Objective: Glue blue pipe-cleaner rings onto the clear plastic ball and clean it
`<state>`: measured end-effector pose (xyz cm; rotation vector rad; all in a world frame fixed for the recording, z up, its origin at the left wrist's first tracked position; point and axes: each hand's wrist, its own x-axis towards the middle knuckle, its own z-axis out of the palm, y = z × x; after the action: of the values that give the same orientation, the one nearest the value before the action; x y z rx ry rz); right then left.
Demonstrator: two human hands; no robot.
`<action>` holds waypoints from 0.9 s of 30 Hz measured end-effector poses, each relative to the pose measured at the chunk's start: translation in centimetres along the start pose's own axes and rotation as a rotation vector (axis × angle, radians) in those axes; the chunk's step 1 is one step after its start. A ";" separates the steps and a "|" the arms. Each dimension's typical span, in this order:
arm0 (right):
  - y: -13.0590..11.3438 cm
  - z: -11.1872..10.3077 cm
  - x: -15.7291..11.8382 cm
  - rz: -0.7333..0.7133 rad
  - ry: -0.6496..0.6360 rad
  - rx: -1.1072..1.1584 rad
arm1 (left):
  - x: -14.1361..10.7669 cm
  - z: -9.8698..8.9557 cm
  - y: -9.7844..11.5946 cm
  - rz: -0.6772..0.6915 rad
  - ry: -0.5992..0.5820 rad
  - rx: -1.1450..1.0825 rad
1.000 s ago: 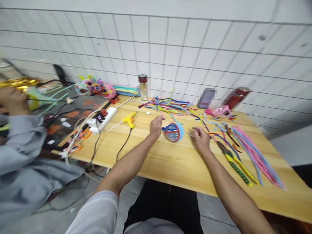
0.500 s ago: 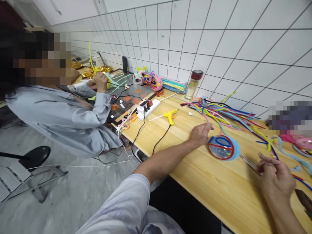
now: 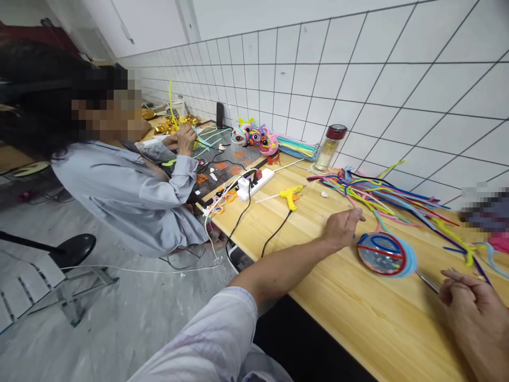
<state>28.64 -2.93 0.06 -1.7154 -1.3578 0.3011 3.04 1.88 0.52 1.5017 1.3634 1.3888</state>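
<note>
My left hand [image 3: 344, 228] is closed over the wooden table, fingers pressed together; what they hold, if anything, is too small to name. Beside its fingertips sits a round piece [image 3: 385, 254] with a red rim, a blue oval, a clear-looking middle and light blue fuzzy strips along its right side. My right hand [image 3: 471, 307], at the lower right, has curled fingers around a thin silver tool [image 3: 428, 281], whose far end reaches the round piece. The tool's other end is hidden by the hand. Behind them spreads a pile of coloured fuzzy stems [image 3: 369, 191].
A yellow glue gun [image 3: 291, 197] and a white power strip [image 3: 258, 183] with cables lie left of my hands. A lidded bottle [image 3: 331, 147] stands by the tiled wall. Colourful figures [image 3: 254, 137] sit farther left, near a seated person [image 3: 131, 185] handling yellow stems.
The view has turned left, so the table and both hands appear farther right and lower. Both hands keep nearly the same pose beside the round piece.
</note>
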 end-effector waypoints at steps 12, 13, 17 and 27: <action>-1.2 -0.3 -0.7 0.035 -0.095 -0.031 | 0.7 0.2 -1.0 -0.009 0.077 -0.087; -1.1 -0.5 -0.7 0.039 -0.102 -0.025 | 0.6 0.2 -1.1 0.000 0.082 -0.091; -1.3 -1.1 -0.6 0.055 -0.108 0.002 | 0.6 0.3 -1.3 0.026 0.103 -0.098; -1.5 -0.4 -0.7 0.020 -0.199 -0.043 | 0.7 0.3 -1.8 0.022 0.136 -0.106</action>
<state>27.70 -3.75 1.24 -1.7723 -1.5003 0.4675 2.83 3.00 -1.02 1.3788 1.3357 1.5765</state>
